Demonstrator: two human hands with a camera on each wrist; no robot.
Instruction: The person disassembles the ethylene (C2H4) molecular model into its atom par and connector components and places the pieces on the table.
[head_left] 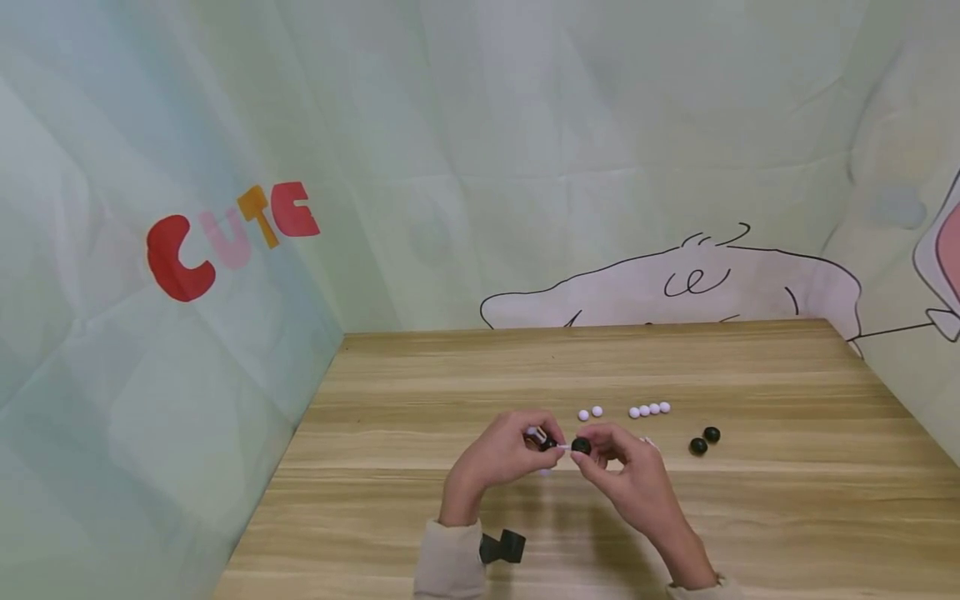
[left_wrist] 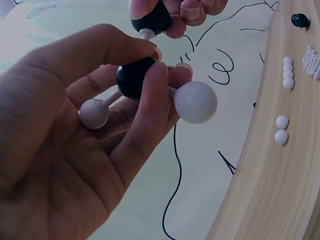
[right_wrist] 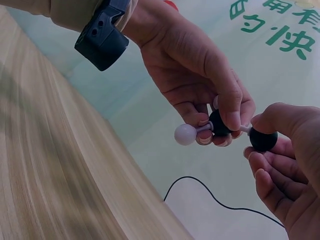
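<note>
Both hands are raised over the table, close together. My left hand (head_left: 504,451) pinches a black ball (left_wrist: 129,80) of a molecular model between thumb and fingers. From that ball, short white sticks carry one white ball (left_wrist: 195,102) and another white ball (left_wrist: 94,114). Thumb and fingertips of my right hand (head_left: 636,477) hold a second black ball (head_left: 581,447). A white connector stick (right_wrist: 245,129) spans the small gap between the two black balls. In the right wrist view, the left hand's fingers partly cover its black ball.
On the wooden table (head_left: 390,392) lie two loose white balls (head_left: 590,413) and a row of several white balls (head_left: 649,409). Two black balls (head_left: 705,440) sit farther right. A pile of white sticks (left_wrist: 312,62) lies near them. Printed cloth walls (head_left: 420,167) enclose the table.
</note>
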